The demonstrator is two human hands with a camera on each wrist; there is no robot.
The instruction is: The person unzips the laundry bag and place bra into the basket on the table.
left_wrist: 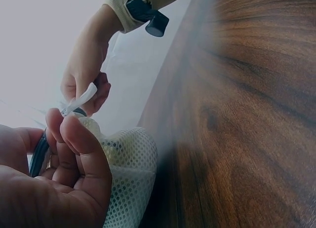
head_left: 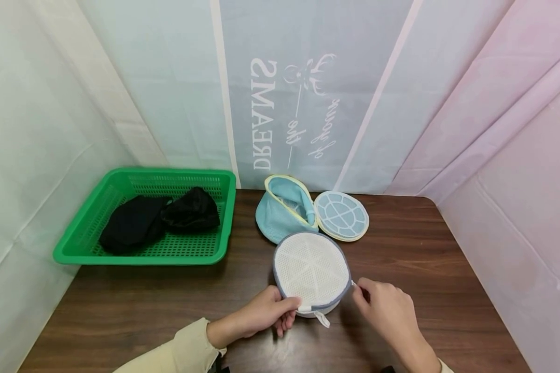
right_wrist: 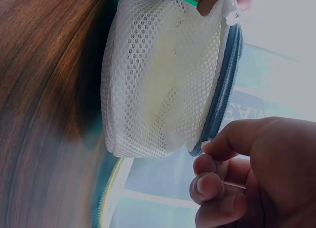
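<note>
A round white mesh laundry bag [head_left: 311,267] with a grey-blue zipper [right_wrist: 224,90] round its lid stands on the table. My left hand [head_left: 273,313] pinches its rim at the near left, thumb on top of the lid. Beside that thumb a white fabric loop [head_left: 322,318] hangs down. At the bag's right edge, my right hand [head_left: 388,311] pinches the small zipper pull [right_wrist: 206,144] between thumb and forefinger; its other fingers are curled in. Pale yellowish material shows faintly through the mesh side in the right wrist view.
Behind the white bag lies a light blue mesh bag [head_left: 280,220], unzipped, its round lid [head_left: 341,215] folded out to the right. A green plastic basket [head_left: 224,228] at the left holds two black cloth items [head_left: 133,223]. Fabric curtains [head_left: 303,31] border the wooden table [head_left: 429,269].
</note>
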